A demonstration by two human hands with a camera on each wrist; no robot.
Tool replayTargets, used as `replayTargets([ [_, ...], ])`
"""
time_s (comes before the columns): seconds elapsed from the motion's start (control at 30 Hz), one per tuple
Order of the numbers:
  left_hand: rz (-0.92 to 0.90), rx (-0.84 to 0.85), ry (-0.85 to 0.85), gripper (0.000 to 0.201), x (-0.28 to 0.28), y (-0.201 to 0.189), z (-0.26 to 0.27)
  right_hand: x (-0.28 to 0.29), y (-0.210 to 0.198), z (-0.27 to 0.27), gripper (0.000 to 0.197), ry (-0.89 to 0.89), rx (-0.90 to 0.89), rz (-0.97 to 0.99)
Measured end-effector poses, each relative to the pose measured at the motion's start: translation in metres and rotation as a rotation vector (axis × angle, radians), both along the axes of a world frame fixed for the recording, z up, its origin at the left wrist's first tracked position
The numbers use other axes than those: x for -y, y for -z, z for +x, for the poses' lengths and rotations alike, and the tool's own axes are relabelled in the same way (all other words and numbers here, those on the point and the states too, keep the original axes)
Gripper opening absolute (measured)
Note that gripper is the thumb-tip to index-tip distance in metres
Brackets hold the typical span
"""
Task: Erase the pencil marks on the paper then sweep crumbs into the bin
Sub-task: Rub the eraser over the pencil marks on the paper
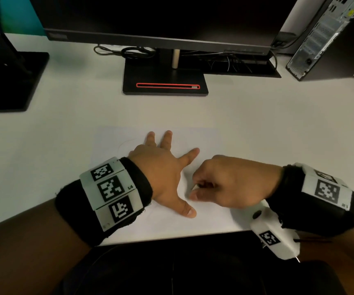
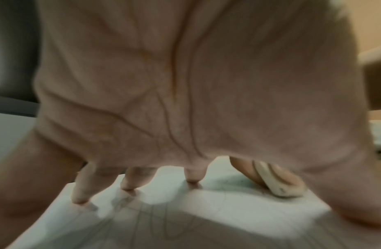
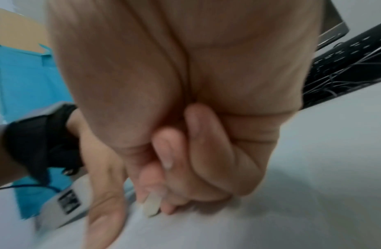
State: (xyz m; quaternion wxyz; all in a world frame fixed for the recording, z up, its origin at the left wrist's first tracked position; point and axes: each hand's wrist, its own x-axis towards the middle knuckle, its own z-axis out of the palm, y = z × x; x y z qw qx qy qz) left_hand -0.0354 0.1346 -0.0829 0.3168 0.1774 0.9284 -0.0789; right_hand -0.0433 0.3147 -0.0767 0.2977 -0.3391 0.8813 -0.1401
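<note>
Left hand (image 1: 161, 167) spread flat, fingertips pressing the paper (image 1: 206, 213) onto the desk (image 1: 44, 145). Right hand (image 1: 233, 184) curled, pinching a pale eraser (image 3: 151, 204) against the sheet, just beside the left thumb. Faint pencil marks (image 2: 142, 224) under the left palm.

We see a dim head view with dark, bowed edges, while both wrist views are soft, blurred and close.
</note>
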Motion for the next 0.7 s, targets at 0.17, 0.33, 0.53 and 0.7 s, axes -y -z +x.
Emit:
replayTargets([
  [0.17,-0.009,0.021,-0.018,0.142,-0.002,-0.001,-0.002,-0.007,0.0,-0.01,0.047,0.056,-0.085,0.001],
  [0.33,-0.029,0.04,-0.002,0.15,-0.002,-0.001,-0.002,-0.004,-0.001,-0.001,0.048,0.016,-0.029,0.011],
  [0.53,-0.037,0.061,-0.013,0.151,-0.003,-0.003,-0.002,-0.004,0.0,0.003,0.046,0.003,-0.049,0.001],
  [0.7,-0.05,0.068,-0.019,0.151,-0.004,-0.004,-0.003,-0.015,-0.002,-0.011,0.046,0.08,-0.087,0.011],
])
